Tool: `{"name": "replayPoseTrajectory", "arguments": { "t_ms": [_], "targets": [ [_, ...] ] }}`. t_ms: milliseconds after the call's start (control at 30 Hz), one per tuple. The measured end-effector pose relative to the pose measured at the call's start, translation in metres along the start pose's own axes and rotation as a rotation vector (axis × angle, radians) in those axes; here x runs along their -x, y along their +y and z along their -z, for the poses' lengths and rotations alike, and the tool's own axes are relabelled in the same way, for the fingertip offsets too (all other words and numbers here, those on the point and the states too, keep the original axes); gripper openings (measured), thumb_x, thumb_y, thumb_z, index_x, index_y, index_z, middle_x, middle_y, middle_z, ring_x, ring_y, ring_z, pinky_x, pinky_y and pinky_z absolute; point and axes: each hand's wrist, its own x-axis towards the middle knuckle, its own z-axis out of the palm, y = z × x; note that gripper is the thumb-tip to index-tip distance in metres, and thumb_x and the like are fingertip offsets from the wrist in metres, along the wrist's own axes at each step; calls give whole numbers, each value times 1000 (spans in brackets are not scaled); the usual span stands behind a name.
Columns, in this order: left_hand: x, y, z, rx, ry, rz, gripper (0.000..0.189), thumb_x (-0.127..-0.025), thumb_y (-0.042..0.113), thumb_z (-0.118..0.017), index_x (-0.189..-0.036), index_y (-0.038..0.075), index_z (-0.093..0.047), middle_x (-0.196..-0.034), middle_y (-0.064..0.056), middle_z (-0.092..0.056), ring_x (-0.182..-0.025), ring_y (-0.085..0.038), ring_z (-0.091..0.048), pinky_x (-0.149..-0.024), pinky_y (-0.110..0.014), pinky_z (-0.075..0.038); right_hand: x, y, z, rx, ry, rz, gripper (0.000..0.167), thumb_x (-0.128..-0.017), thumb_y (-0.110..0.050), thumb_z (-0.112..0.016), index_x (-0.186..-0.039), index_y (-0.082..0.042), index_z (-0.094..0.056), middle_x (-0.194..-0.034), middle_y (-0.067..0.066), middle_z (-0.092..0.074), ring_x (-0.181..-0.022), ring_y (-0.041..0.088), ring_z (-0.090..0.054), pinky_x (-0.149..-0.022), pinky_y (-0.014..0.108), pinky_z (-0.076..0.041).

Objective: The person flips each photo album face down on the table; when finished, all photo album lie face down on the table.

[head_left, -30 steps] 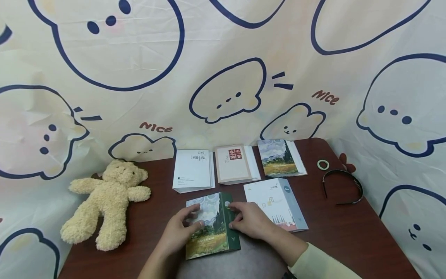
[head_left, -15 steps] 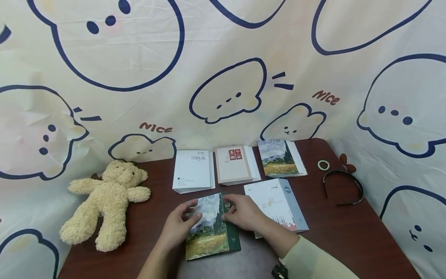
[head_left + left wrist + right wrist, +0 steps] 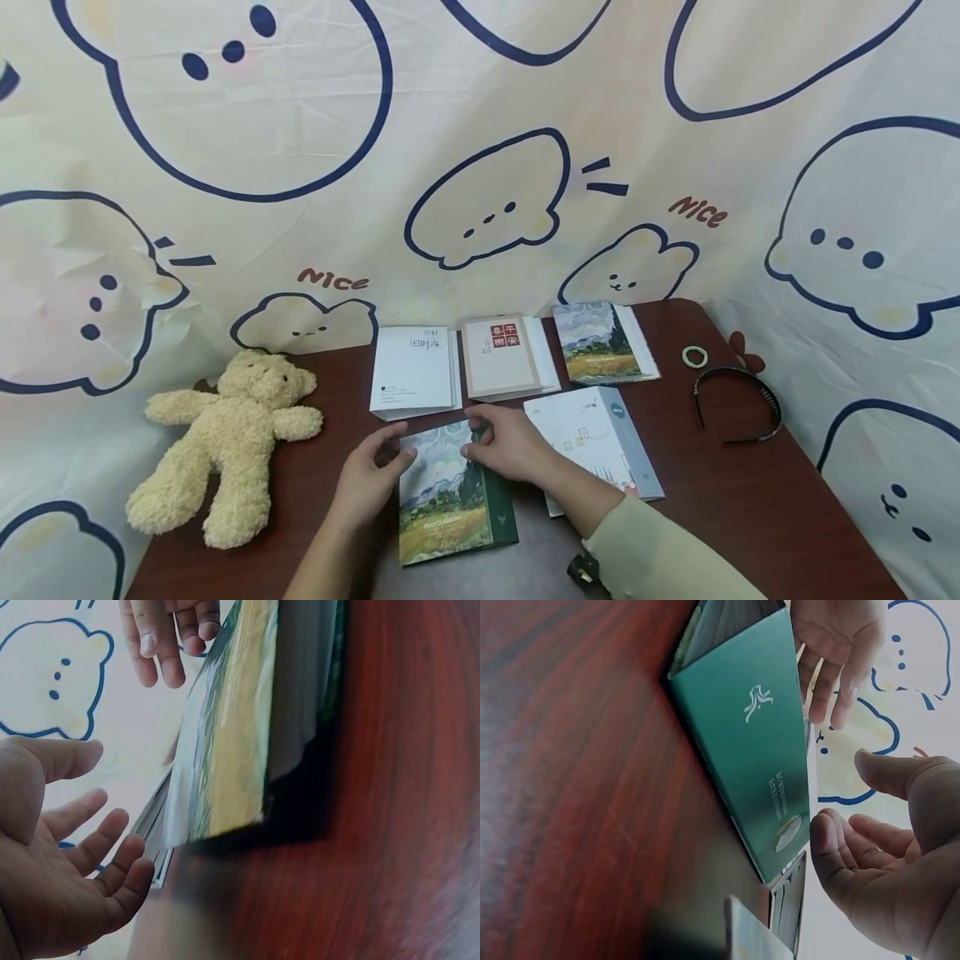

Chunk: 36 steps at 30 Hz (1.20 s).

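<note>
A photo album (image 3: 446, 500) with a landscape painting on its cover and a green spine (image 3: 754, 742) lies at the front middle of the table in the head view. My left hand (image 3: 367, 477) is at its left edge, thumb and fingers apart; in the left wrist view the left hand (image 3: 82, 855) has its fingers loosely bent beside the album (image 3: 225, 750). Over the upper right corner of the cover is my right hand (image 3: 506, 442), thumb and forefinger apart. In the right wrist view nothing shows between the thumb and fingers of the right hand (image 3: 892, 855).
A white album with a blue-grey spine (image 3: 581, 442) lies right of the painted one. Behind stand a white album (image 3: 412, 371), a beige one (image 3: 498, 358) and another painted one (image 3: 596, 342). A teddy bear (image 3: 236, 442) lies left; a headband (image 3: 768, 404) and a ring (image 3: 694, 357) lie right.
My right hand has moved from the album's green spine up and left over the cover's upper corner. My left hand has drawn slightly left, away from the cover's middle. The album stays put.
</note>
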Motion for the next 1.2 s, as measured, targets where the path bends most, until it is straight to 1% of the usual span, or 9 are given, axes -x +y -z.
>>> {"name": "replayPoseTrajectory", "arguments": {
  "t_ms": [100, 267, 400, 600, 667, 867, 1000, 1100, 1200],
  "targets": [
    [-4, -2, 5, 26, 19, 20, 49, -99, 20, -73, -145, 11, -60, -132, -16, -63, -124, -30, -57, -99, -49, -50, -6, -1, -1, 8, -3, 5, 54, -93, -27, -79, -141, -9, -62, -120, 4, -70, -89, 9, -66, -71, 29, -54],
    [-12, -6, 12, 60, 58, 62, 49, -99, 23, -72, -145, 12, -58, -137, -17, -59, -127, -32, -53, -94, -45, -50, -17, -4, -2, 19, -7, 10, 55, -94, -26, -78, -143, -8, -61, -120, 3, -70, -93, 13, -65, -75, 30, -54],
    [-18, -8, 16, 86, 80, 92, 52, -100, 23, -71, -147, 10, -53, -142, -19, -54, -132, -34, -49, -97, -49, -47, -26, -6, -4, 43, -11, 10, 55, -94, -27, -77, -144, -9, -61, -120, 2, -70, -96, 14, -65, -76, 29, -53],
    [-28, -13, 18, 119, 107, 118, 60, -100, 22, -71, -152, 7, -45, -146, -19, -47, -134, -37, -43, -101, -55, -42, -39, -11, -7, 108, 3, 35, 53, -93, -26, -77, -141, -9, -63, -114, 3, -68, -94, 13, -62, -78, 29, -52],
    [-32, -15, 19, 116, 115, 121, 63, -99, 23, -71, -153, 6, -43, -147, -20, -45, -135, -38, -41, -102, -55, -41, -44, -11, -8, 110, 2, 39, 53, -94, -25, -77, -142, -9, -62, -117, 5, -67, -97, 13, -63, -80, 31, -53],
    [-39, -18, 21, 146, 125, 138, 70, -100, 22, -70, -158, 6, -34, -157, -20, -36, -141, -40, -36, -105, -57, -41, -57, -13, -12, 105, -25, 25, 57, -96, -26, -75, -148, -10, -57, -138, 9, -63, -118, 23, -65, -92, 38, -56],
    [-44, -18, 20, 165, 106, 157, 77, -99, 25, -71, -161, 5, -29, -161, -22, -31, -144, -41, -34, -108, -59, -41, -65, -14, -17, 123, -14, 7, 55, -97, -30, -73, -147, -11, -58, -141, 11, -62, -123, 26, -64, -97, 40, -56],
    [-49, -19, 18, 179, 98, 168, 81, -99, 25, -72, -162, 4, -26, -162, -23, -31, -144, -41, -35, -108, -58, -41, -71, -14, -21, 150, -2, -10, 54, -98, -33, -71, -146, -12, -59, -142, 10, -62, -127, 25, -62, -102, 40, -53],
    [-54, -20, 18, 187, 105, 182, 82, -99, 26, -72, -163, 4, -25, -162, -22, -31, -143, -40, -37, -109, -57, -41, -76, -13, -23, 168, 1, -20, 55, -97, -33, -71, -147, -13, -58, -145, 9, -61, -131, 25, -59, -106, 41, -51]
  ]
}}
